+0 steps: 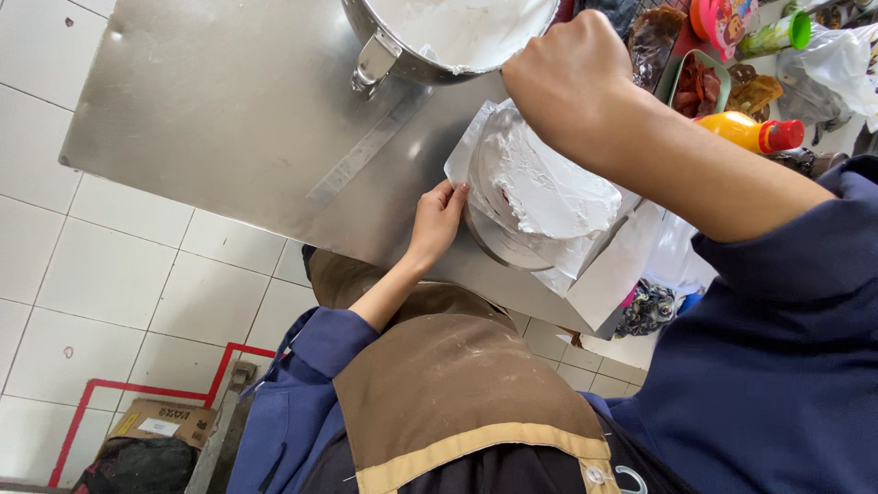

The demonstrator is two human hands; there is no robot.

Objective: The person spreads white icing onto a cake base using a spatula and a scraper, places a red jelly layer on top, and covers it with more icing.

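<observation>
Head view, looking straight down. Steel tabletop [229, 110] over white floor tiles. Frosted cake [549, 187], coated in white cream, sits on a round metal turntable [498, 245] near the tabletop's front edge, with white paper [613, 270] beneath and beside it. Left hand [437, 220]: fingers curled loosely, fingertips touching the cake's left side at the paper's edge. Right hand [567, 78]: clenched in a fist above the cake's far side; what it grips is hidden. Large metal mixing bowl [439, 41] with white cream, just behind the cake. Orange squeeze bottle [745, 131] with red cap, lying to the right among wrapped goods. Brown apron [457, 393] over blue sleeves. Cardboard box [165, 421] on the floor.
</observation>
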